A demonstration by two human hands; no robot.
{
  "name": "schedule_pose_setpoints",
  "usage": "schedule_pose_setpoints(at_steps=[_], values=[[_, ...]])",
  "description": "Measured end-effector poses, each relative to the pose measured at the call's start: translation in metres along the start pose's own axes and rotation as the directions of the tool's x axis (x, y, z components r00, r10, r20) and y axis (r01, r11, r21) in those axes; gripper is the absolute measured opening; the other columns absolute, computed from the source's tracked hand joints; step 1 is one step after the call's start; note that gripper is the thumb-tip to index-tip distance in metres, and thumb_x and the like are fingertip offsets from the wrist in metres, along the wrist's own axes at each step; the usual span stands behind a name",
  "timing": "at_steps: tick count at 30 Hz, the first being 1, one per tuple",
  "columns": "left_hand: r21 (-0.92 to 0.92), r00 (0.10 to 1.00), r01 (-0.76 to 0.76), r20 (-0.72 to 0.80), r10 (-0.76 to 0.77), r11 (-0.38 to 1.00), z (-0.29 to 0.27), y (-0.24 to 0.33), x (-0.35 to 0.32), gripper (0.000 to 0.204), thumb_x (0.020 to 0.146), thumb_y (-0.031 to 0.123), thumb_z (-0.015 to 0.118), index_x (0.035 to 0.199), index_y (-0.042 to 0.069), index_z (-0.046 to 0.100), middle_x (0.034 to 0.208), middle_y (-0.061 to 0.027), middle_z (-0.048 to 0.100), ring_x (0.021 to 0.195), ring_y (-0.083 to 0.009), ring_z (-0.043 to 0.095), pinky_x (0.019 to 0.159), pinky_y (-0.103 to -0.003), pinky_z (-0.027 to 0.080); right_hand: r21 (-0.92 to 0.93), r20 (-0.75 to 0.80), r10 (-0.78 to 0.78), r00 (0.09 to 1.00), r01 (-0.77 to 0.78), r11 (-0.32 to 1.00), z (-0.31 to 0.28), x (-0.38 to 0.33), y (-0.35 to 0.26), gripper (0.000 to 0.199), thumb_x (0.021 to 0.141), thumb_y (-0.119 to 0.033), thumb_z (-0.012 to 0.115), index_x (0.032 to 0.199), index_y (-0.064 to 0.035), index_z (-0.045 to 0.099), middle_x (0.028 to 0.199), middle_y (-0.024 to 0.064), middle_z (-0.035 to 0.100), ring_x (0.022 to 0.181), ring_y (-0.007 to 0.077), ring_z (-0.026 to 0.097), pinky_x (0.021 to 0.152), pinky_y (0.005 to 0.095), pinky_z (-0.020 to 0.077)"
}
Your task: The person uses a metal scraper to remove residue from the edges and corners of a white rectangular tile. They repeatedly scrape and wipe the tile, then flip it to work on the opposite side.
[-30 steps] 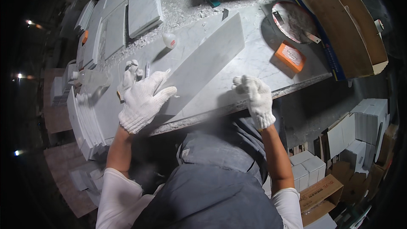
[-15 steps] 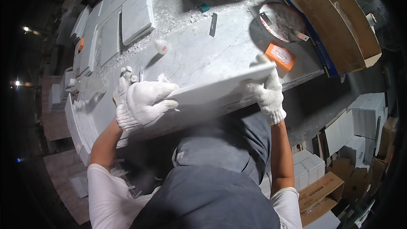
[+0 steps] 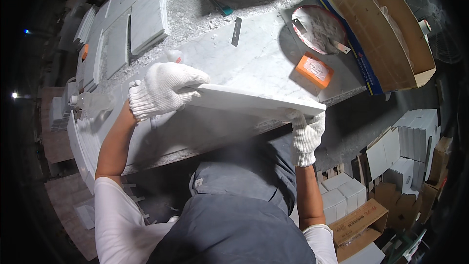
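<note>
A white marble tile (image 3: 249,99) is held up on edge over the near side of the worktable, its long thin edge facing me. My left hand (image 3: 168,88), in a white knit glove, grips the tile's left end with fingers closed. At the other end my right hand (image 3: 308,129), gloved the same way, is closed on the tile's right corner from below. Just behind the left glove a white bottle (image 3: 174,56) is partly hidden. An orange box-shaped block (image 3: 315,70) lies on the table beyond the right hand.
Marble slab table (image 3: 264,39) carries a dark flat blade (image 3: 236,32), a round basin of grey paste (image 3: 320,28) with scrapers, and white rubble. Tiles (image 3: 149,19) are stacked at the far left. An open cardboard box (image 3: 376,29) stands right; white cartons (image 3: 417,132) sit below it.
The tile has tilted: its left end has risen and its right end has dropped toward me. My left hand has moved up, my right hand down.
</note>
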State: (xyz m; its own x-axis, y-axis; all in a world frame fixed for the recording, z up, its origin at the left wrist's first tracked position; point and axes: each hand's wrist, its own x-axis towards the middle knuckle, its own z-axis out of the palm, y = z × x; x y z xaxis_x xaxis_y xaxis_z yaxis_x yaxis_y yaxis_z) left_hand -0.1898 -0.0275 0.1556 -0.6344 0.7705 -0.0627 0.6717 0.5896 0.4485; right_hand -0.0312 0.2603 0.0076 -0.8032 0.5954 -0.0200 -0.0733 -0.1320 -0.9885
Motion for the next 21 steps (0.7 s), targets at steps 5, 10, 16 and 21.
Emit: schedule_pose_setpoints(at_steps=[5, 10, 16, 21], values=[[-0.59, 0.973, 0.219, 0.071, -0.22, 0.777, -0.018, 0.003, 0.001, 0.038, 0.085, 0.022, 0.085, 0.112, -0.002, 0.075, 0.097, -0.012, 0.076, 0.087, -0.02, 0.074, 0.08, -0.033, 0.06, -0.016, -0.008, 0.042, 0.999, -0.042, 0.999, -0.004, -0.005, -0.001, 0.048, 0.091, -0.033, 0.085, 0.119, 0.0001, 0.067, 0.111, 0.0073, 0.07, 0.101, 0.0165, 0.066, 0.092, 0.0328, 0.0547], [-0.731, 0.969, 0.039, -0.14, -0.205, 0.681, -0.022, 0.027, -0.006, 0.044, 0.086, 0.018, 0.086, 0.119, -0.007, 0.071, 0.102, -0.0122, 0.074, 0.09, -0.0183, 0.073, 0.085, -0.032, 0.059, -0.091, -0.017, -0.078, 0.997, 0.076, 0.993, 0.0, -0.004, 0.0, 0.053, 0.09, -0.041, 0.085, 0.117, 0.0007, 0.068, 0.109, 0.0083, 0.07, 0.101, 0.0191, 0.067, 0.091, 0.0329, 0.0547], [0.237, 0.959, 0.078, -0.283, -0.008, 0.968, 0.044, 0.072, 0.001, 0.056, 0.077, 0.034, 0.088, 0.122, 0.005, 0.071, 0.125, -0.0134, 0.07, 0.121, -0.0365, 0.065, 0.104, -0.046, 0.051, 0.052, 0.024, -0.023, 0.999, 0.022, 0.998, 0.0, -0.008, -0.003, 0.051, 0.092, -0.033, 0.084, 0.122, 0.0019, 0.062, 0.108, 0.0098, 0.069, 0.095, 0.0177, 0.067, 0.086, 0.0317, 0.056], [0.24, 0.902, 0.143, -0.432, -0.026, 0.96, 0.064, 0.077, 0.013, 0.05, 0.075, 0.039, 0.086, 0.115, 0.013, 0.074, 0.115, -0.0088, 0.071, 0.117, -0.033, 0.063, 0.104, -0.046, 0.047, 0.046, 0.074, 0.007, 0.997, -0.011, 0.999, -0.004, -0.01, -0.003, 0.059, 0.091, -0.039, 0.085, 0.128, -0.0012, 0.059, 0.123, 0.0094, 0.067, 0.113, 0.0194, 0.065, 0.098, 0.0347, 0.0559]])
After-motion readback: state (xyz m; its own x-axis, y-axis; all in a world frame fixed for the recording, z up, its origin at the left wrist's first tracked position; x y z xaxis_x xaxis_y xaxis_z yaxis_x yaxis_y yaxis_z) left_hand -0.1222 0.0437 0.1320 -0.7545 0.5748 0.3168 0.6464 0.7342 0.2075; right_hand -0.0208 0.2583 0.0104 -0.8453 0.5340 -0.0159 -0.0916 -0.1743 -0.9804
